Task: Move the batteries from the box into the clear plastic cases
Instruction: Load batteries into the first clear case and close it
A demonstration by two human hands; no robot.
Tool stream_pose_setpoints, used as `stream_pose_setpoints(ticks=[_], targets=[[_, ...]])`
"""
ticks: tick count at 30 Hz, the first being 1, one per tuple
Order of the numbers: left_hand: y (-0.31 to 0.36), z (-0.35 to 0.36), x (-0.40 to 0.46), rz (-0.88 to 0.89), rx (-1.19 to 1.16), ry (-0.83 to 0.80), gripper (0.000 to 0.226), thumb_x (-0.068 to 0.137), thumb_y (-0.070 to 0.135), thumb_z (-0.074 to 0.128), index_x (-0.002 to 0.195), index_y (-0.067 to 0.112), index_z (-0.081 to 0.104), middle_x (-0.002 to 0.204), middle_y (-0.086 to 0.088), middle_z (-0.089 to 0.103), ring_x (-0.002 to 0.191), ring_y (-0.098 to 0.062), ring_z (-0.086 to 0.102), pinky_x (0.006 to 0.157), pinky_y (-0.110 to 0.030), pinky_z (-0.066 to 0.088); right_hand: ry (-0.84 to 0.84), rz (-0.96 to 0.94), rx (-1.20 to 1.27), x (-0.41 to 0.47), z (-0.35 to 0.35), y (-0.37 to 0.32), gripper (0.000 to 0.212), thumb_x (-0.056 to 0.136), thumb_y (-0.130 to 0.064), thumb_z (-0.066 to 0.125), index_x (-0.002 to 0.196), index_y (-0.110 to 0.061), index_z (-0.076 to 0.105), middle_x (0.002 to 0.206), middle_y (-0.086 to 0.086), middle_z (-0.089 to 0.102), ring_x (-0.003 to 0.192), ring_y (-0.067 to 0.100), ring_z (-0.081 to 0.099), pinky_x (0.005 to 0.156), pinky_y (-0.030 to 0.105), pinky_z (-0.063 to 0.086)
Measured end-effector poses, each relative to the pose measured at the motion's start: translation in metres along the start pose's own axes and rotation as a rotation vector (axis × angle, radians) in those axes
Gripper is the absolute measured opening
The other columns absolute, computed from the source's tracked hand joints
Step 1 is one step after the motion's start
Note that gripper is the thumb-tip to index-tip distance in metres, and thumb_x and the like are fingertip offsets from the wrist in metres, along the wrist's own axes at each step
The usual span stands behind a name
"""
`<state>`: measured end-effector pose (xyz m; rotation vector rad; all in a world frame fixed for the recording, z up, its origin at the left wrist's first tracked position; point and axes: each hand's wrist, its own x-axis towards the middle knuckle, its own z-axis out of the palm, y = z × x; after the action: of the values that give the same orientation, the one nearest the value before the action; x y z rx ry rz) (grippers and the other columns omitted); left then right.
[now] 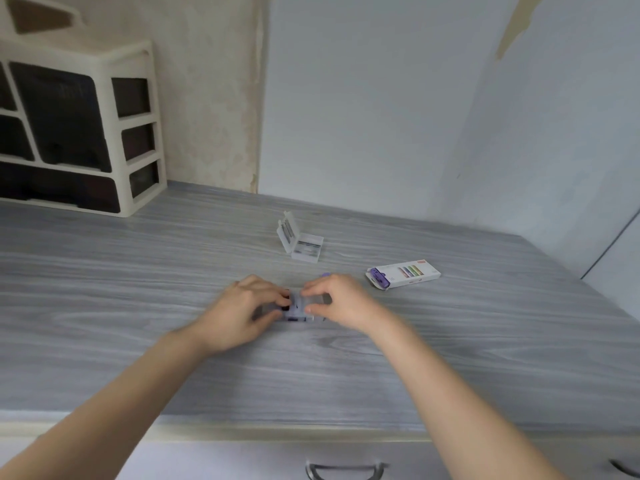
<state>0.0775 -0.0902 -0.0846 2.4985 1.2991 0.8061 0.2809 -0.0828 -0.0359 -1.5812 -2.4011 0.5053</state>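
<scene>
Centrally, on the grey woodgrain desk (pixel 138 306) by pale walls, both hands' grips pinch a clear case (pixel 298 308).

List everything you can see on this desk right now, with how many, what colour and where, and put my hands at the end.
clear plastic case: one, clear with purple inside, near middle of the table, between both hands
open clear case: one, clear, lid raised, farther back on the table
battery box: one, white with coloured stripes, purple batteries at its open end, right of the hands
drawer organiser: one, cream frame with dark drawers, back left corner
table: one, grey wood grain
drawer handle: one, metal, below the front edge
left hand: grips the near case
right hand: pinches the near case
</scene>
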Motion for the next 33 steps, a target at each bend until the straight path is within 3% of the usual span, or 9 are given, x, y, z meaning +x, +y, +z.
stream_pose_setpoints(ticks=[4, 7, 9, 12, 17, 20, 24, 28, 33], targets=[[0.001, -0.004, 0.006, -0.062, -0.009, -0.039, 0.045, 0.071, 0.056, 0.043, 0.099, 0.034, 0.07, 0.126, 0.01, 0.059, 0.121, -0.017, 0.046, 0.098, -0.037, 0.035, -0.11, 0.027, -0.08, 0.009, -0.008, -0.001, 0.047, 0.076, -0.021, 0.073, 0.121, -0.013, 0.061, 0.134, 0.003, 0.058, 0.127, 0.016, 0.049, 0.094, 0.016, 0.033], [-0.001, -0.004, 0.008, -0.082, -0.111, -0.065, 0.024, 0.08, 0.032, 0.068, 0.103, 0.027, 0.071, 0.143, -0.006, 0.045, 0.138, -0.015, 0.031, 0.107, -0.023, 0.024, -0.11, 0.027, -0.122, 0.012, -0.009, -0.003, 0.054, 0.073, -0.022, 0.077, 0.123, -0.013, 0.06, 0.131, 0.007, 0.06, 0.121, 0.019, 0.052, 0.089, 0.02, 0.039], [-0.001, -0.005, 0.006, -0.101, -0.21, -0.114, 0.023, 0.08, 0.022, 0.071, 0.103, 0.025, 0.071, 0.137, -0.007, 0.051, 0.133, -0.007, 0.033, 0.107, -0.021, 0.03, -0.098, 0.026, -0.131, 0.012, -0.008, -0.005, 0.057, 0.072, -0.022, 0.078, 0.125, -0.014, 0.058, 0.123, 0.01, 0.063, 0.112, 0.022, 0.056, 0.072, 0.02, 0.035], [-0.004, -0.006, 0.005, -0.133, -0.272, -0.122, 0.021, 0.074, 0.029, 0.073, 0.09, 0.042, 0.066, 0.117, 0.0, 0.061, 0.111, -0.014, 0.058, 0.095, -0.036, 0.047, -0.104, 0.001, -0.142, 0.012, -0.007, -0.008, 0.058, 0.071, -0.019, 0.078, 0.125, -0.015, 0.058, 0.117, 0.012, 0.065, 0.104, 0.025, 0.059, 0.057, 0.016, 0.032], [-0.003, -0.004, 0.002, -0.152, -0.216, -0.108, 0.019, 0.067, 0.048, 0.061, 0.08, 0.061, 0.055, 0.107, 0.009, 0.06, 0.097, -0.007, 0.059, 0.087, -0.029, 0.047, -0.134, -0.055, -0.258, 0.013, -0.004, -0.014, 0.035, 0.072, -0.016, 0.072, 0.107, -0.01, 0.067, 0.098, 0.014, 0.068, 0.089, 0.028, 0.061, 0.075, 0.033, 0.05], [-0.003, -0.002, 0.001, -0.141, -0.176, -0.097, 0.016, 0.066, 0.054, 0.053, 0.08, 0.061, 0.052, 0.103, 0.012, 0.06, 0.096, -0.004, 0.058, 0.088, -0.021, 0.045, -0.115, -0.089, -0.344, 0.012, -0.001, -0.018, 0.024, 0.076, -0.013, 0.066, 0.099, -0.007, 0.067, 0.083, 0.013, 0.06, 0.081, 0.029, 0.057, 0.063, 0.03, 0.041], [-0.003, -0.001, 0.002, -0.128, -0.146, -0.077, 0.017, 0.066, 0.055, 0.051, 0.082, 0.052, 0.056, 0.104, 0.011, 0.061, 0.099, -0.002, 0.057, 0.086, -0.002, 0.035, -0.1, -0.103, -0.399, 0.01, 0.0, -0.02, 0.026, 0.079, -0.013, 0.061, 0.105, -0.008, 0.064, 0.098, 0.017, 0.061, 0.093, 0.032, 0.058, 0.069, 0.031, 0.044], [0.001, -0.001, -0.001, -0.108, -0.117, -0.062, 0.041, 0.067, 0.057, 0.049, 0.095, 0.033, 0.066, 0.107, 0.01, 0.062, 0.101, -0.006, 0.058, 0.09, -0.016, 0.04, -0.094, -0.099, -0.373, 0.01, 0.003, -0.017, 0.028, 0.079, -0.011, 0.061, 0.106, -0.01, 0.064, 0.103, 0.017, 0.06, 0.097, 0.032, 0.056, 0.074, 0.032, 0.046], [0.007, -0.007, -0.002, -0.126, -0.09, -0.077, 0.048, 0.063, 0.06, 0.046, 0.098, 0.033, 0.065, 0.108, 0.01, 0.061, 0.101, -0.008, 0.058, 0.09, -0.022, 0.043, -0.113, -0.087, -0.352, 0.013, 0.002, -0.019, 0.031, 0.075, -0.009, 0.065, 0.106, -0.01, 0.065, 0.102, 0.016, 0.06, 0.095, 0.032, 0.059, 0.075, 0.034, 0.051]])
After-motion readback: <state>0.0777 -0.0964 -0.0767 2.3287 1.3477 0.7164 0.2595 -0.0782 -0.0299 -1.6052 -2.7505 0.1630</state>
